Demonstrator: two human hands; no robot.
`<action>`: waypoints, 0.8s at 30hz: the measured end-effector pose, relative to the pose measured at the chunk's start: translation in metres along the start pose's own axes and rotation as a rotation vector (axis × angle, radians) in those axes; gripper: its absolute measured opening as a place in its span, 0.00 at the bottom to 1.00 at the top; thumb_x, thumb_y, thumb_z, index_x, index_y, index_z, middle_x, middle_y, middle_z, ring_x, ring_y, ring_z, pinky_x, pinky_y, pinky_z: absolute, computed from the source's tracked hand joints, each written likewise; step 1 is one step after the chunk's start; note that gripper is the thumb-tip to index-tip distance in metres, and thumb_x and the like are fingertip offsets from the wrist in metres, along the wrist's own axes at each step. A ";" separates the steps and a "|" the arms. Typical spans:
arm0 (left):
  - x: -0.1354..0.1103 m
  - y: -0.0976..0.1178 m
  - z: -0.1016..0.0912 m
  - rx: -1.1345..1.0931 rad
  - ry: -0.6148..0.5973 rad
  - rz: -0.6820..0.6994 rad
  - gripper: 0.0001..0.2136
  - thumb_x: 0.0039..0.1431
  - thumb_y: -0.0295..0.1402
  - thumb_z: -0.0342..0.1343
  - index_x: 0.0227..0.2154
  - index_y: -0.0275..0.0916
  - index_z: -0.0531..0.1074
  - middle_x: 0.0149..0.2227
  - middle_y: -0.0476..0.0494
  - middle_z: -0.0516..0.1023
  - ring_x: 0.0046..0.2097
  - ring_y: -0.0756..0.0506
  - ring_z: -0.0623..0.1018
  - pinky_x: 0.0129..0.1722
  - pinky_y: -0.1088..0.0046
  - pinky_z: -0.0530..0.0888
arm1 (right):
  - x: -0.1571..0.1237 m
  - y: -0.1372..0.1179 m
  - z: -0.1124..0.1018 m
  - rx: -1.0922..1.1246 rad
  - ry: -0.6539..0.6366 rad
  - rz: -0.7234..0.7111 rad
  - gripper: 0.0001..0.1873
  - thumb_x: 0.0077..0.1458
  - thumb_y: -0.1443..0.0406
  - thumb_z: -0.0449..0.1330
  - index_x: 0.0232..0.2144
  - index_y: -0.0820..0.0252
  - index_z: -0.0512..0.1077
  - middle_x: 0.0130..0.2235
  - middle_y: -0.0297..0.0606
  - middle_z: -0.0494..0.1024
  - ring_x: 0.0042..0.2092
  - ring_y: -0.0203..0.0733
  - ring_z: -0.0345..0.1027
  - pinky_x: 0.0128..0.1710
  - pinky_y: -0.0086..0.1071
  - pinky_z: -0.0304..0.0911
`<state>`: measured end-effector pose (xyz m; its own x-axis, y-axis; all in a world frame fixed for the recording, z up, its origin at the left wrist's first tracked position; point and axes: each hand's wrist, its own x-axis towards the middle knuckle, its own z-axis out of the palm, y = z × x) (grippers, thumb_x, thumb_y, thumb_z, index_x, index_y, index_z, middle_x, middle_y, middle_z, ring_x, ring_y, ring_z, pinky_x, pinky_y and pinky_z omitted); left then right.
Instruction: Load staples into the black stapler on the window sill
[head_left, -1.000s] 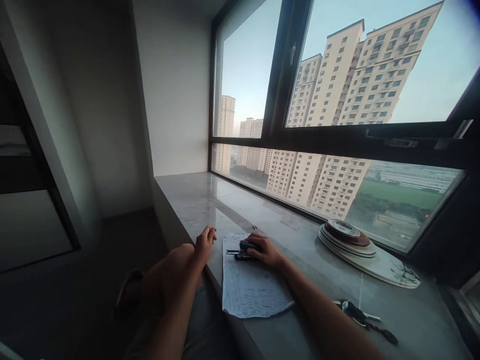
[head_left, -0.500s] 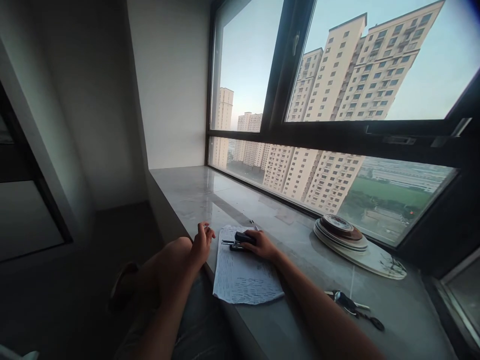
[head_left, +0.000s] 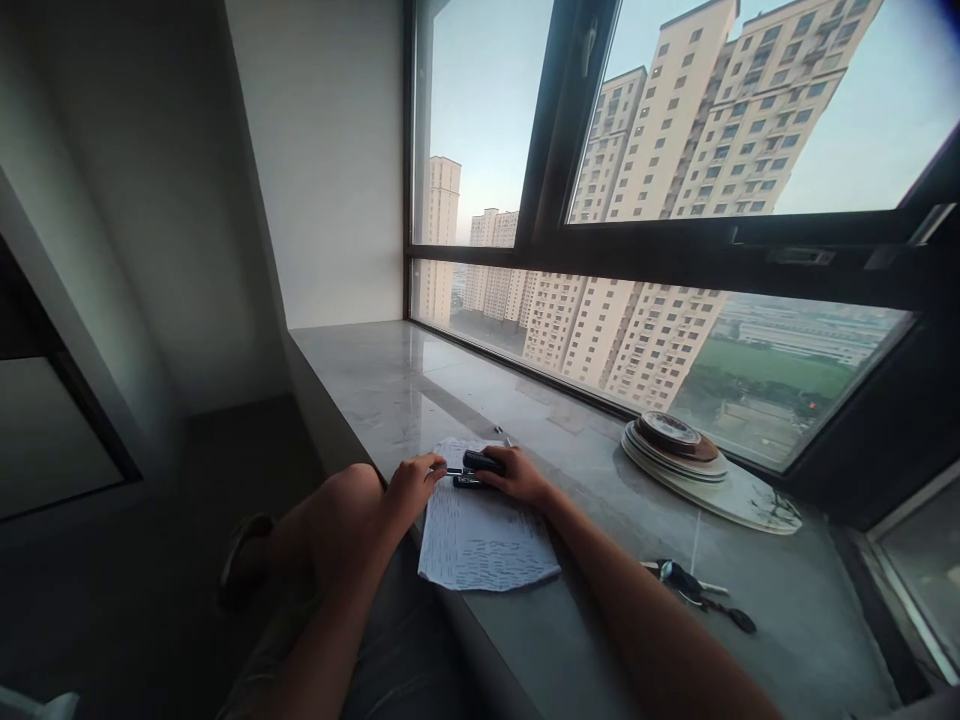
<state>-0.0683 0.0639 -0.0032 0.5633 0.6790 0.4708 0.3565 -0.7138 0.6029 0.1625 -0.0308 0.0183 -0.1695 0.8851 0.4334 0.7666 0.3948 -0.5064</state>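
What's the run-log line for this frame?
right hand: on black stapler | left hand: at stapler's front end | under: handwritten sheet | surface: marble sill | nearby: plate stack, keys

A person is sitting by a big window, and tall buildings are showing outside. The right hand point(head_left: 517, 478) is resting on a small dark stapler point(head_left: 477, 466) that is lying on a sheet of paper point(head_left: 480, 530) with writing. The left hand point(head_left: 411, 488) is touching the stapler's metal tip. Plates point(head_left: 679, 452) and keys point(head_left: 694, 585) are lying on the stone sill point(head_left: 375, 370).
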 end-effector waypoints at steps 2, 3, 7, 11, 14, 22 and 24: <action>0.002 0.002 0.002 -0.009 -0.026 -0.027 0.08 0.60 0.31 0.55 0.40 0.43 0.77 0.42 0.45 0.83 0.44 0.42 0.81 0.46 0.68 0.73 | 0.000 0.002 0.001 -0.004 0.005 -0.003 0.16 0.57 0.53 0.60 0.30 0.61 0.68 0.26 0.31 0.68 0.28 0.34 0.59 0.29 0.27 0.53; 0.003 0.002 0.003 -0.015 -0.033 -0.035 0.08 0.60 0.31 0.55 0.40 0.43 0.78 0.41 0.45 0.83 0.43 0.43 0.81 0.45 0.69 0.74 | 0.000 0.002 0.001 -0.007 0.005 -0.006 0.17 0.57 0.52 0.60 0.30 0.61 0.68 0.26 0.30 0.68 0.28 0.34 0.58 0.29 0.27 0.53; 0.007 0.001 0.003 -0.010 -0.054 -0.048 0.09 0.60 0.33 0.55 0.40 0.43 0.79 0.40 0.46 0.84 0.39 0.44 0.82 0.43 0.70 0.74 | 0.001 0.005 0.002 -0.014 0.002 -0.014 0.16 0.57 0.53 0.60 0.30 0.61 0.68 0.25 0.30 0.67 0.27 0.33 0.58 0.28 0.27 0.52; 0.008 0.000 0.002 0.004 -0.069 -0.046 0.10 0.59 0.33 0.56 0.40 0.42 0.79 0.40 0.45 0.84 0.39 0.43 0.82 0.43 0.70 0.74 | 0.001 0.006 0.002 -0.008 0.004 -0.021 0.16 0.57 0.52 0.60 0.31 0.61 0.70 0.26 0.30 0.68 0.28 0.34 0.60 0.28 0.27 0.53; 0.008 0.001 0.003 0.005 -0.061 -0.051 0.09 0.57 0.31 0.58 0.39 0.44 0.80 0.39 0.45 0.84 0.39 0.43 0.82 0.43 0.69 0.74 | 0.001 0.005 0.002 0.000 0.002 -0.028 0.17 0.57 0.52 0.60 0.32 0.61 0.70 0.27 0.31 0.69 0.28 0.34 0.60 0.28 0.27 0.53; 0.005 0.007 0.008 -0.005 0.068 -0.122 0.07 0.54 0.30 0.61 0.35 0.46 0.82 0.34 0.46 0.85 0.36 0.41 0.82 0.38 0.67 0.75 | 0.001 0.004 0.001 -0.016 -0.007 0.003 0.18 0.58 0.51 0.59 0.33 0.61 0.71 0.27 0.32 0.70 0.28 0.35 0.59 0.29 0.28 0.53; 0.006 0.007 0.009 -0.007 0.073 -0.130 0.06 0.54 0.31 0.61 0.34 0.46 0.81 0.32 0.47 0.84 0.35 0.42 0.81 0.37 0.69 0.74 | 0.001 0.004 0.001 -0.018 -0.004 0.007 0.17 0.58 0.51 0.59 0.33 0.61 0.71 0.27 0.32 0.70 0.28 0.35 0.59 0.29 0.28 0.54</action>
<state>-0.0564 0.0615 -0.0022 0.4570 0.7763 0.4341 0.4170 -0.6181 0.6664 0.1645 -0.0279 0.0162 -0.1666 0.8888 0.4270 0.7787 0.3842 -0.4960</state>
